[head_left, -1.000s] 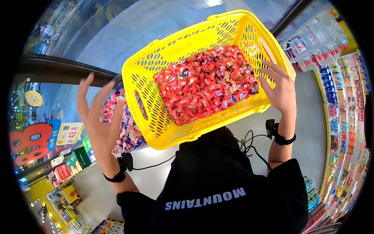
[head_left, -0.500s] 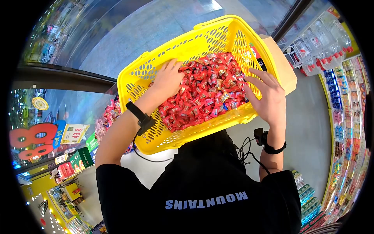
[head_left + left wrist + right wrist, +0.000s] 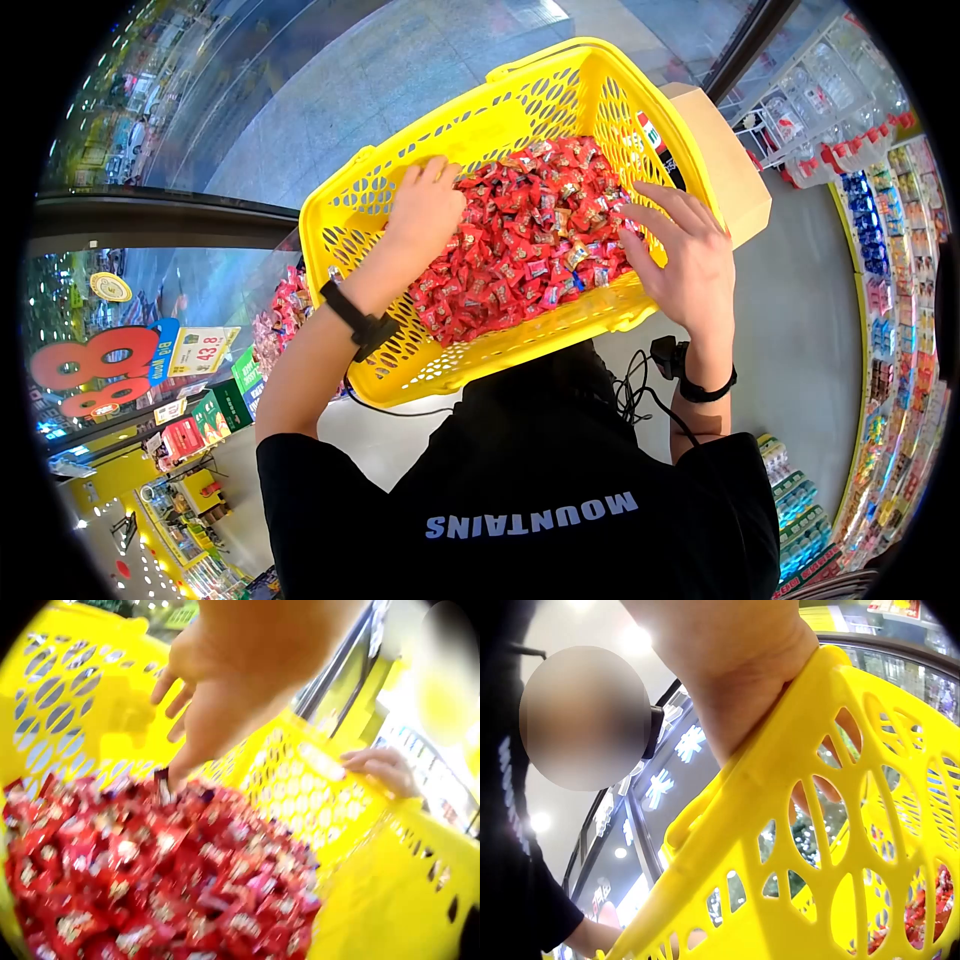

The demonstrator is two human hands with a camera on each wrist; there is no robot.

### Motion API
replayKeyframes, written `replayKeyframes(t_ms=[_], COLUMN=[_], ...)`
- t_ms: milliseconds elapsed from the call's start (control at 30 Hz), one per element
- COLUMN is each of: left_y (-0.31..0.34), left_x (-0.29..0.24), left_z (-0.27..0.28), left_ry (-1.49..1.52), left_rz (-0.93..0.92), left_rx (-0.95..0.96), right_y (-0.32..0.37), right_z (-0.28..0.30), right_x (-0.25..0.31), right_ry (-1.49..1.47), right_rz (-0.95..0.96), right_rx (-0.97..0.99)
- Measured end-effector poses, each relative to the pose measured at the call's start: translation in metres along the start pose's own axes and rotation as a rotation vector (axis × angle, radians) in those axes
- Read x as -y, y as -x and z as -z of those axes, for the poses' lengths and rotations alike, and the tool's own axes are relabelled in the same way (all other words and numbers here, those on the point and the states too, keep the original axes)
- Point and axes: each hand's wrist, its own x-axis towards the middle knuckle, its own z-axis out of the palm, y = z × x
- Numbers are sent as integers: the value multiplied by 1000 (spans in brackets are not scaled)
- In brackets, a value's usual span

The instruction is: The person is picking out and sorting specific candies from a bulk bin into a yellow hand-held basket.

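Observation:
A yellow plastic basket (image 3: 480, 110) with perforated walls holds a heap of small wrapped candies (image 3: 510, 255), mostly red. My left hand (image 3: 425, 210) reaches inside, over the heap's left side, with its fingers bent downward. In the left wrist view the thumb tip of the left hand (image 3: 240, 675) touches the candies beside a dark-wrapped piece (image 3: 163, 785), the other fingers apart from it. Draped over the basket's right side is my right hand (image 3: 690, 265), its fingers loosely spread inside. Through the wall's holes those fingers (image 3: 801, 796) show in the right wrist view.
More candies (image 3: 285, 310) lie left of the basket, partly hidden by it. A cardboard box (image 3: 735, 185) is against its right side. Stocked shelves (image 3: 895, 330) line the far right, and plastic bottles (image 3: 850, 85) stand at upper right. A price sign (image 3: 205, 350) is at left.
My left hand has moved from the air left of the basket into it, down to the candies. My right hand stays at the right rim. The basket appears slightly lower in the head view.

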Motion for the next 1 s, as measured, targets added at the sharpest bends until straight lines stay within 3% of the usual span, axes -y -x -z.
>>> replayKeyframes(t_ms=[200, 300, 400, 600, 700, 833, 1000], left_y=[44, 80, 129, 232, 268, 285, 290], left_x=[4, 8, 20, 34, 32, 18, 10], left_z=[118, 146, 147, 55, -23, -63, -64], left_ry=[476, 461, 414, 520, 545, 469, 452], left_rz=[-14, 15, 163, 714, 827, 789, 771], left_rx=[-284, -405, -493, -764, -786, -660, -555], right_y=[0, 0, -2, -27, -57, -100, -118], right_z=[0, 0, 3, 16, 3, -50, -152], right_x=[2, 5, 13, 53, 68, 92, 103], right_ry=[35, 60, 55, -65, -102, -44, 240], right_rz=[62, 111, 163, 308, 485, 468, 583], right_rx=[5, 10, 60, 340, 497, 855, 982])
